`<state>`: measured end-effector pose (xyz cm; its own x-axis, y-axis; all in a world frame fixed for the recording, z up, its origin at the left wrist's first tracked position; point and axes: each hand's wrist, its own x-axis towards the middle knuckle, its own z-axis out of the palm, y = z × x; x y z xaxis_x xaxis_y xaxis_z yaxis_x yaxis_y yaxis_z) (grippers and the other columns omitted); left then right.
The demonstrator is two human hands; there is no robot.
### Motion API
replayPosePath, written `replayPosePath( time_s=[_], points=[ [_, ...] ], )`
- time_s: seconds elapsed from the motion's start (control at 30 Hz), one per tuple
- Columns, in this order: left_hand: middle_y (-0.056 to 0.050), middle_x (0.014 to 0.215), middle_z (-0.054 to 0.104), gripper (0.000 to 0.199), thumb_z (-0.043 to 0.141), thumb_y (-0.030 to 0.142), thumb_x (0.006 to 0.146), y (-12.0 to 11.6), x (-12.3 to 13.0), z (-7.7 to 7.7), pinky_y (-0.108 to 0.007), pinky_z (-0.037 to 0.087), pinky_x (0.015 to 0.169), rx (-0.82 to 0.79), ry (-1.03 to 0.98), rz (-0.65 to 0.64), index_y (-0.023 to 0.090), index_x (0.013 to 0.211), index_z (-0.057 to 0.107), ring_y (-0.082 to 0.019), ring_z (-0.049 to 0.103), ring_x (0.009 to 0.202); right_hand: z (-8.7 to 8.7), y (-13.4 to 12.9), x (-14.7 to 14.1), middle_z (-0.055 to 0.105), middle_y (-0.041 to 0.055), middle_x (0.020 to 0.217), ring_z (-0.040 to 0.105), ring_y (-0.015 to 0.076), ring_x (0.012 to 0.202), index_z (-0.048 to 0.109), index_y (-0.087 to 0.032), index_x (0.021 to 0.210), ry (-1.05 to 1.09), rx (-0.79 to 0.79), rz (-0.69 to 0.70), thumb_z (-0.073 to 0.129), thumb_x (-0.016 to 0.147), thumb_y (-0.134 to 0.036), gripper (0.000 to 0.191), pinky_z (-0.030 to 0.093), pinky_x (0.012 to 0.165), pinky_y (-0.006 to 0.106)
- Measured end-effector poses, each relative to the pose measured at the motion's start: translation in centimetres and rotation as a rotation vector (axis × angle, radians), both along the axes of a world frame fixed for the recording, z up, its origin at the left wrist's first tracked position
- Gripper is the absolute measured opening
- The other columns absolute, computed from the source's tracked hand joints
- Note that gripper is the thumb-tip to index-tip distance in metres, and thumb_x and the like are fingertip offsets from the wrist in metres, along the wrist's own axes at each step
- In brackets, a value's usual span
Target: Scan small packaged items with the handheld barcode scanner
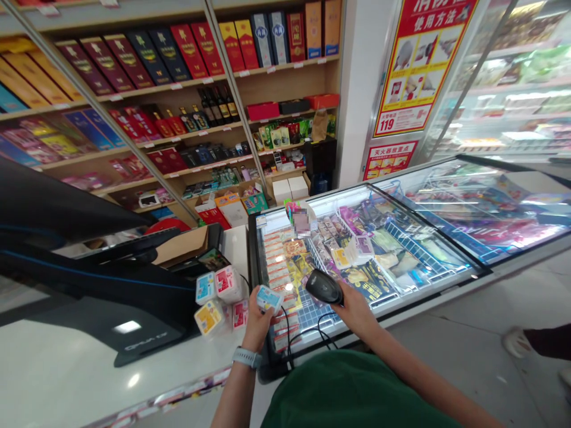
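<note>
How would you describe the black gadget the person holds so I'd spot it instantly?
Start at the glass-topped freezer beside the white counter. Over its near corner, the person's right hand grips a black handheld barcode scanner. Its cord trails down, and its dark rounded body stands out beside the pale packet held in the left hand.

At six o'clock the shirt (pixel 348 392) is dark green. The barcode scanner (pixel 325 286) is black, the small tub (pixel 269 298) pale blue and white.

Small retail shop, checkout area. Wooden shelves (pixel 191 134) carry boxed liquor and bottles with shelf price tags (pixel 176 86), beside a glass-topped chest freezer (pixel 401 310) of packaged frozen food. A handheld barcode scanner (pixel 324 287) is over the white checkout worktop (pixel 89 368).
</note>
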<state>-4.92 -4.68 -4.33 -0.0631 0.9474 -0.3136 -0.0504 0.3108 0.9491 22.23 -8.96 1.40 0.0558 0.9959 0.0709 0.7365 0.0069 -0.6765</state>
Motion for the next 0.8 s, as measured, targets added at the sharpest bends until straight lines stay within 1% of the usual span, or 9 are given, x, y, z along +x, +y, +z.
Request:
replayPosePath(
  time_s=[0.07,0.13,0.17,0.23,0.3,0.37,0.47,0.57,0.8],
  points=[
    [-0.012,0.110,0.064,0.088,0.063,0.021,0.072,0.3,0.0,0.5,-0.027,0.055,0.058,0.052,0.067,-0.033,0.024,0.145,0.014,-0.019,0.069,0.074,0.0,0.0,0.1,0.066,0.0060,0.094,0.063,0.0226,0.089,0.055,-0.020,0.098,-0.004,0.000,-0.002,0.054,0.074,-0.017,0.024,0.043,0.074,0.028],
    [-0.013,0.108,0.066,0.091,0.063,0.021,0.073,0.7,-0.2,0.9,-0.024,0.052,0.056,0.084,0.119,-0.044,0.022,0.147,0.010,-0.018,0.069,0.073,0.0,0.0,0.1,0.066,0.0059,0.092,0.063,0.0226,0.087,0.055,-0.020,0.096,-0.016,-0.007,-0.009,0.055,0.074,-0.017,0.022,0.042,0.072,0.028],
    [-0.012,0.106,0.067,0.090,0.063,0.023,0.073,1.0,-0.3,1.1,-0.023,0.050,0.054,0.087,0.138,-0.046,0.020,0.147,0.012,-0.017,0.068,0.071,-0.1,-0.1,0.1,0.066,0.0061,0.093,0.063,0.0227,0.087,0.055,-0.020,0.096,-0.018,-0.009,-0.014,0.055,0.074,-0.017,0.022,0.042,0.072,0.028],
    [-0.013,0.102,0.069,0.080,0.064,0.027,0.073,1.7,-0.6,1.4,-0.021,0.046,0.050,0.085,0.169,-0.058,0.016,0.141,0.026,-0.015,0.066,0.065,-0.1,-0.1,0.2,0.066,0.0063,0.094,0.063,0.0226,0.088,0.055,-0.019,0.099,-0.006,-0.005,-0.011,0.055,0.074,-0.017,0.025,0.042,0.073,0.028],
    [-0.013,0.097,0.070,0.063,0.065,0.031,0.072,2.3,-1.0,1.7,-0.021,0.042,0.048,0.090,0.202,-0.083,0.012,0.129,0.043,-0.015,0.065,0.062,-0.2,-0.1,0.2,0.066,0.0062,0.095,0.063,0.0223,0.089,0.056,-0.019,0.100,0.014,0.005,-0.003,0.055,0.074,-0.016,0.026,0.042,0.074,0.028],
    [-0.011,0.092,0.070,0.054,0.064,0.036,0.073,2.9,-1.3,2.0,-0.022,0.042,0.050,0.106,0.227,-0.105,0.012,0.119,0.052,-0.016,0.064,0.064,-0.1,-0.1,0.3,0.066,0.0061,0.094,0.062,0.0220,0.089,0.056,-0.019,0.099,0.030,0.007,0.008,0.054,0.074,-0.015,0.025,0.042,0.074,0.027],
    [-0.007,0.086,0.070,0.054,0.061,0.040,0.075,3.5,-1.5,2.6,-0.023,0.044,0.054,0.140,0.268,-0.097,0.013,0.122,0.054,-0.016,0.063,0.068,0.1,0.0,0.3,0.066,0.0058,0.092,0.062,0.0218,0.087,0.055,-0.019,0.097,0.037,-0.006,0.010,0.054,0.074,-0.014,0.024,0.042,0.072,0.027],
    [-0.006,0.085,0.069,0.057,0.059,0.040,0.076,4.1,-1.3,3.1,-0.024,0.044,0.056,0.161,0.296,-0.085,0.014,0.126,0.054,-0.016,0.062,0.068,0.4,0.0,0.4,0.065,0.0052,0.091,0.062,0.0218,0.087,0.055,-0.019,0.097,0.047,-0.019,0.012,0.054,0.073,-0.013,0.025,0.042,0.073,0.028],
    [-0.006,0.089,0.070,0.053,0.056,0.032,0.077,4.5,-0.2,4.2,-0.026,0.048,0.061,0.212,0.300,-0.104,0.014,0.127,0.055,-0.015,0.061,0.068,1.0,-0.1,0.1,0.065,0.0043,0.089,0.061,0.0204,0.084,0.055,-0.020,0.092,0.069,-0.017,0.027,0.056,0.074,-0.015,0.019,0.041,0.071,0.027]
  ],
)
